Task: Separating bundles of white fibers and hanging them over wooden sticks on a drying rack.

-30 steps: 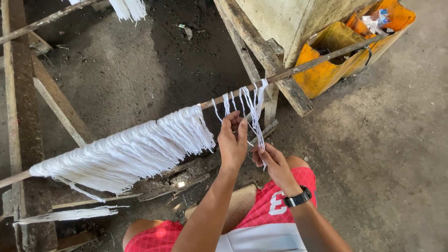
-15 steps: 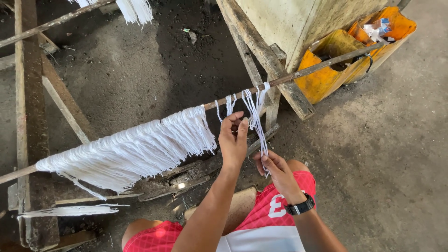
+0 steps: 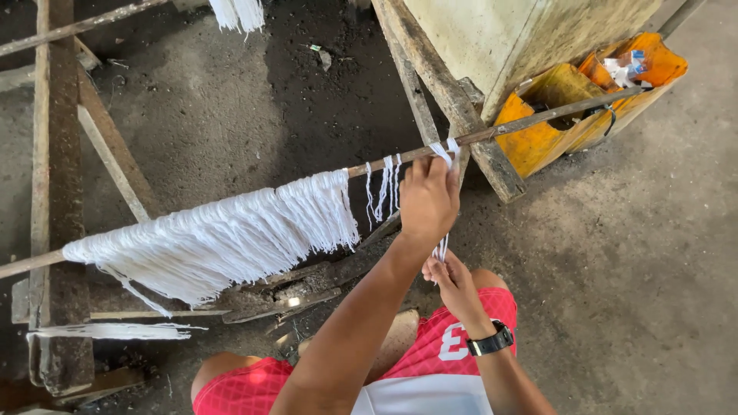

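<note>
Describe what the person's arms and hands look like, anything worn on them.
Both arms are bare, with no sleeves reaching the forearms and no gloves on the left hand or the right hand. The right wrist carries a black wristwatch with a dark band. No rings or bracelets are visible.

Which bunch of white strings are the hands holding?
The thin bunch at the pole's right end, pinched by the left hand and right hand. The big bunch hangs untouched.

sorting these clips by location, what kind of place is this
Probably a rough outdoor or open-sided workshop for hand work with white strands. They hang over a long pole, above a dirt floor with weathered wooden beams. Both hands handle strands.
</note>
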